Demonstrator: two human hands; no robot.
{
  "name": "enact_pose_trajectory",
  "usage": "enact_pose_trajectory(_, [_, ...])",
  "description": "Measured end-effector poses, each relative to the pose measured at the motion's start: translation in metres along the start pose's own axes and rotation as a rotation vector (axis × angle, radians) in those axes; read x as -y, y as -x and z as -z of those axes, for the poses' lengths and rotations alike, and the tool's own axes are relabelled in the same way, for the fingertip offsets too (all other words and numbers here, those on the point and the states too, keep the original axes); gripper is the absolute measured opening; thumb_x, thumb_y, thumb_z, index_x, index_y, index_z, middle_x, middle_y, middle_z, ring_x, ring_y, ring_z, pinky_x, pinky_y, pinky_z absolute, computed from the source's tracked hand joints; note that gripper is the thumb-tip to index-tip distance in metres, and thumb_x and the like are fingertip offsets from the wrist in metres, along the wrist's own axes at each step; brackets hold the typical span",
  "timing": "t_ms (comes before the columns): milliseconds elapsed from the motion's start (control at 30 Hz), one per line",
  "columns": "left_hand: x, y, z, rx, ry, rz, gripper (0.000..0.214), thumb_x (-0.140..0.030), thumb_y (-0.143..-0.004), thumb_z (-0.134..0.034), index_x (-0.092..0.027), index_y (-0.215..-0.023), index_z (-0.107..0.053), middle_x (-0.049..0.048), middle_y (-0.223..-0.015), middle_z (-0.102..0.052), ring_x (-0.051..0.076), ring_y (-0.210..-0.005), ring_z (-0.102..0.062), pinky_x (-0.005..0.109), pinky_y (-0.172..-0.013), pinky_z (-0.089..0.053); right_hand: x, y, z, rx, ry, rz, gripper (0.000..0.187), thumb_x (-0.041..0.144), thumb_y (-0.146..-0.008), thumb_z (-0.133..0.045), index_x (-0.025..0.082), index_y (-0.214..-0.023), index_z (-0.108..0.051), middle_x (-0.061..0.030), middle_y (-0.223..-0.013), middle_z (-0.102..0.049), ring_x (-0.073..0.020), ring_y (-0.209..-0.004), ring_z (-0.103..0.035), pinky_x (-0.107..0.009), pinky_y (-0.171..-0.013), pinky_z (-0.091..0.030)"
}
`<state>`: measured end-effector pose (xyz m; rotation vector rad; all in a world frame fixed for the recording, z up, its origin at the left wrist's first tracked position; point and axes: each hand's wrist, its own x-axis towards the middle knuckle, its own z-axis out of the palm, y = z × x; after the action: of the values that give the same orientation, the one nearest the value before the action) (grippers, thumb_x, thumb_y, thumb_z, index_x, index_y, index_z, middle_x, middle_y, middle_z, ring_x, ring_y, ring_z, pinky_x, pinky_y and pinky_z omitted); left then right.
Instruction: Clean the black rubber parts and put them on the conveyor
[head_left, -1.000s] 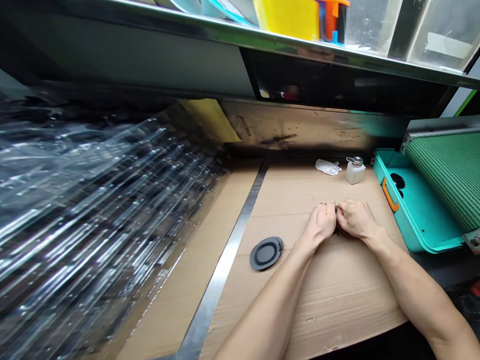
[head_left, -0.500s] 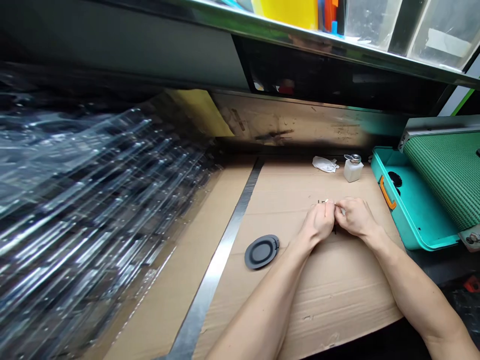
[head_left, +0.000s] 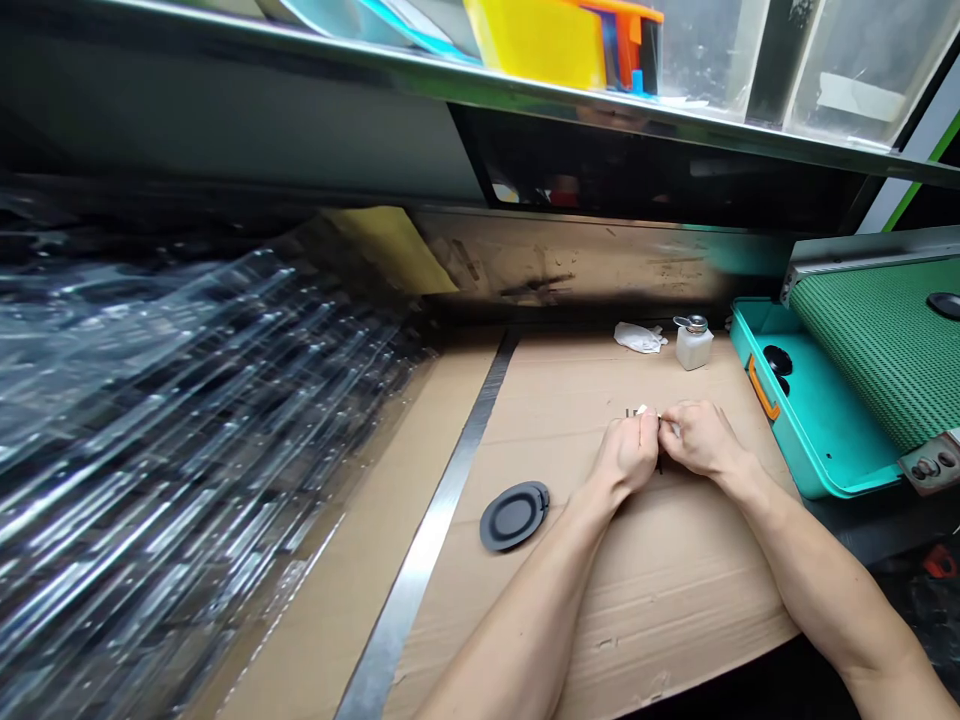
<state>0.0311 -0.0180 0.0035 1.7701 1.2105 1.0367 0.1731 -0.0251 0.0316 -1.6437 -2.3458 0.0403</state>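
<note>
"How are the arms set?"

"They converge over the cardboard (head_left: 675, 600). The left forearm runs up from the bottom edge, slanting rightward; the right one comes in from the lower right, with its elbow out to the side."

"And the hands?"

"The left hand (head_left: 627, 450) and the right hand (head_left: 700, 438) meet at the fingertips, backs mostly uppermost, fingers curled in tight. Both pinch narrowly at a small piece (head_left: 659, 424) between them."

"What is it?"

"I can't tell. The fingers cover nearly all of it. I also can't tell whether the wrists rest on the board or float just above it."

"Where is that piece, then?"

"Right of the board's middle, below the white bottle (head_left: 694, 347) and the crumpled white cloth (head_left: 639, 338), which stand near each other at the back."

"Anything beside the forearms?"

"A dark grey oval part (head_left: 514, 517) lies flat just left of the left forearm. Beyond the right hand is a teal tray (head_left: 840, 432) with black round pieces (head_left: 777, 360) inside, partly under a green belt (head_left: 874, 335)."

"And far left?"

"Clear plastic packaging (head_left: 187, 470), blurred, beyond a metal strip (head_left: 439, 517)."
</note>
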Motion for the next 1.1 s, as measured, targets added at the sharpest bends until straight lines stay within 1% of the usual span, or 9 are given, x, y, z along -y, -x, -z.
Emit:
enact_pose_trajectory(133, [0.000,0.000,0.000,-0.015,0.002,-0.008,0.050,-0.031,-0.098,-0.040,-0.024,-0.049,-0.045,0.0027,-0.048,-0.043,0.019,-0.051,-0.042,0.032,-0.062,-0.032,0.000,0.001,0.002,-0.006,-0.007,0.016,0.025,0.023,-0.094,-0.052,0.020,-0.075,-0.068,-0.0047,-0.082,-0.073,-0.0158,-0.072,-0.062,-0.026,-0.067,-0.035])
enact_pose_trajectory(267, [0.001,0.001,0.000,0.029,-0.105,-0.042,0.047,-0.032,-0.099,-0.033,-0.023,-0.054,-0.046,0.0026,-0.050,-0.048,0.019,-0.052,-0.045,0.032,-0.061,-0.033,-0.002,0.000,0.002,-0.017,-0.039,0.014,0.025,0.025,-0.093,-0.052,0.020,-0.075,-0.068,-0.0053,-0.083,-0.073,-0.0155,-0.072,-0.062,-0.025,-0.067,-0.036])
enact_pose_trajectory(367, [0.003,0.001,-0.003,0.014,-0.062,0.018,0.049,-0.037,-0.098,-0.033,-0.022,-0.053,-0.046,0.0035,-0.052,-0.052,0.018,-0.053,-0.048,0.030,-0.058,-0.036,-0.003,-0.001,0.000,-0.002,-0.094,-0.020,0.023,0.023,-0.090,-0.054,0.021,-0.073,-0.069,-0.0037,-0.079,-0.074,-0.0153,-0.070,-0.062,-0.025,-0.067,-0.037])
enact_pose_trajectory(433, [0.003,-0.002,-0.004,-0.034,0.131,0.193,0.050,-0.041,-0.097,-0.033,-0.021,-0.054,-0.048,0.0042,-0.051,-0.052,0.017,-0.051,-0.049,0.028,-0.052,-0.037,-0.006,-0.002,-0.003,-0.022,-0.156,-0.048,0.022,0.024,-0.089,-0.054,0.022,-0.075,-0.071,-0.0027,-0.078,-0.074,-0.0152,-0.071,-0.064,-0.024,-0.067,-0.038])
enact_pose_trajectory(567, [-0.001,-0.011,0.005,-0.052,0.885,0.647,0.046,-0.038,-0.097,-0.025,-0.015,-0.076,-0.058,0.0073,-0.058,-0.058,0.012,-0.041,-0.043,0.021,-0.035,-0.026,-0.016,-0.004,-0.010,-0.201,-0.228,-0.133,0.025,0.027,-0.091,-0.051,0.022,-0.089,-0.075,-0.0042,-0.093,-0.077,-0.0164,-0.083,-0.068,-0.023,-0.074,-0.042])
enact_pose_trajectory(633, [-0.004,-0.016,0.016,-0.009,1.203,0.779,0.041,-0.034,-0.097,-0.026,-0.010,-0.087,-0.057,0.0095,-0.065,-0.059,0.009,-0.042,-0.041,0.016,-0.032,-0.024,-0.024,-0.006,-0.014,-0.237,-0.186,-0.189,0.026,0.029,-0.090,-0.051,0.022,-0.091,-0.076,-0.0052,-0.095,-0.077,-0.0184,-0.085,-0.069,-0.024,-0.075,-0.042])
enact_pose_trajectory(700, [-0.006,-0.019,0.025,0.009,1.383,0.875,0.036,-0.032,-0.098,-0.028,-0.009,-0.094,-0.055,0.0107,-0.071,-0.060,0.008,-0.045,-0.043,0.013,-0.032,-0.026,-0.031,-0.008,-0.017,-0.210,-0.126,-0.244,0.026,0.031,-0.090,-0.051,0.022,-0.088,-0.076,-0.0055,-0.092,-0.077,-0.0198,-0.083,-0.068,-0.026,-0.073,-0.041])
enact_pose_trajectory(833, [-0.007,-0.019,0.034,-0.021,1.505,0.936,0.037,-0.034,-0.101,-0.026,-0.009,-0.102,-0.053,0.0138,-0.080,-0.061,0.009,-0.052,-0.048,0.012,-0.033,-0.035,-0.040,-0.010,-0.017,-0.153,-0.037,-0.322,0.028,0.032,-0.089,-0.049,0.023,-0.087,-0.076,-0.0064,-0.091,-0.077,-0.0212,-0.084,-0.067,-0.027,-0.071,-0.039])
enact_pose_trajectory(1100, [-0.004,-0.019,0.032,-0.021,1.500,0.929,0.042,-0.041,-0.103,-0.025,-0.010,-0.103,-0.054,0.0161,-0.085,-0.062,0.011,-0.056,-0.051,0.015,-0.036,-0.041,-0.044,-0.011,-0.014,-0.006,0.047,-0.392,0.028,0.032,-0.090,-0.048,0.024,-0.093,-0.075,-0.0076,-0.092,-0.075,-0.0233,-0.086,-0.066,-0.030,-0.068,-0.037])
